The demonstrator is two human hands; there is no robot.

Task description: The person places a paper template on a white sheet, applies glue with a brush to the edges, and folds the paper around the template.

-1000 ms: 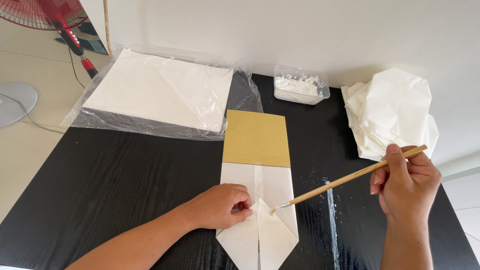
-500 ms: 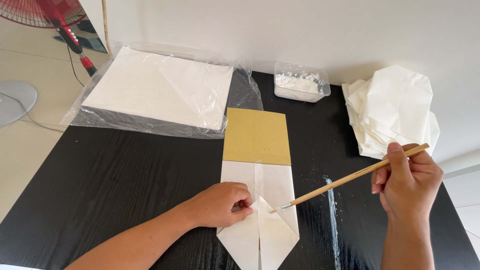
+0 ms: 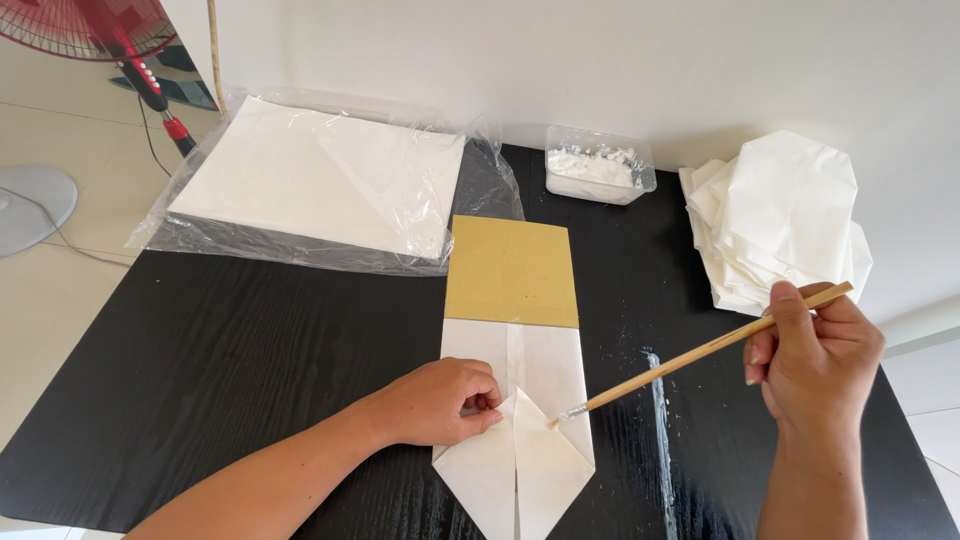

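Brush tip down on the folded flap, L hand pinning the paper.

L hand [image 3: 440,403] pressed flat w/ fingertips on the folded sheet [image 3: 515,420], nothing gripped; R hand [image 3: 815,355] was clenched round the brush [image 3: 700,352]. Since a sec before, the tip had crept in to touch the right flap's edge (the left hand barely shifted), so pasting looked under way. Beyond: tan card [image 3: 512,270] under the sheet's top, white smears on the black table [image 3: 250,350], then a tub of white paste [image 3: 598,165], bagged paper stack [image 3: 320,175], folded pile [image 3: 785,215] far right.
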